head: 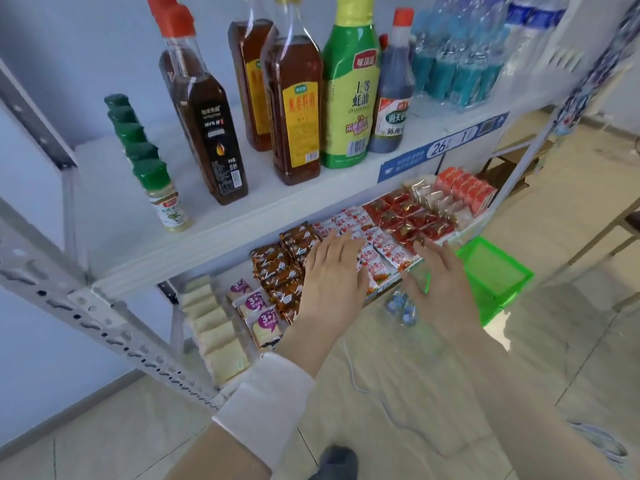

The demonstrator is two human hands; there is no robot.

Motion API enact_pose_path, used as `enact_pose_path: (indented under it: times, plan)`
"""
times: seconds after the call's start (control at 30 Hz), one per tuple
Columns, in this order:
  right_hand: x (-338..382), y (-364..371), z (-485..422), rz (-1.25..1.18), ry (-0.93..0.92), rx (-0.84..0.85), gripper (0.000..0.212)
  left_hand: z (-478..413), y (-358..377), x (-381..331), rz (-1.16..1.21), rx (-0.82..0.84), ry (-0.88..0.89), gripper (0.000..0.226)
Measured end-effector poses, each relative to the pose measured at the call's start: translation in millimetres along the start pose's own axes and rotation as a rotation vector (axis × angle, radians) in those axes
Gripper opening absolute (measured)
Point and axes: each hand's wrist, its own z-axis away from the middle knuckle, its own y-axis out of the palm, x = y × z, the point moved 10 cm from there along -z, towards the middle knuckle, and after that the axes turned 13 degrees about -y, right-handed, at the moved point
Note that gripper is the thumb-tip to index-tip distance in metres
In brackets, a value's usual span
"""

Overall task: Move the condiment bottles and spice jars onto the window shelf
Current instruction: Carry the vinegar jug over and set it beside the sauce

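On the white upper shelf stand a row of green-capped spice jars, a dark red-capped bottle, two amber bottles with yellow labels, a green oyster sauce bottle and a small dark vinegar bottle. My left hand and my right hand are held out flat with fingers spread, below the shelf's front edge and in front of the snack row. Neither hand holds anything.
The lower shelf carries snack packets: brown, white-and-red, red. A green plastic basket stands on the tiled floor at right. Wrapped water bottles fill the shelf's right end. A perforated metal upright runs at left.
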Motion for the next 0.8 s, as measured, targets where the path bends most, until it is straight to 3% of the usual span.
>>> enact_pose_path:
  times: [0.33,0.53,0.67,0.8]
  plan:
    - [-55.7,-24.4,-113.5,-0.044,-0.028,-0.101,0.047,-113.8,28.9,-36.1,0.102,0.043,0.006,0.047]
    - [-94.6,-23.6,-188.1,-0.184,0.007,-0.086,0.049,-163.3,42.5,-42.8,0.164,-0.109,-0.058,0.044]
    - [-112.5,-23.0,-244.5,-0.312,-0.108,-0.079,0.050,-182.0,50.2,-51.2,0.157,-0.274,-0.107,0.040]
    - [-127.0,-11.8,-283.3,-0.471,-0.229,0.063,0.055,-193.3,60.5,-62.6,0.135,-0.397,-0.228,0.039]
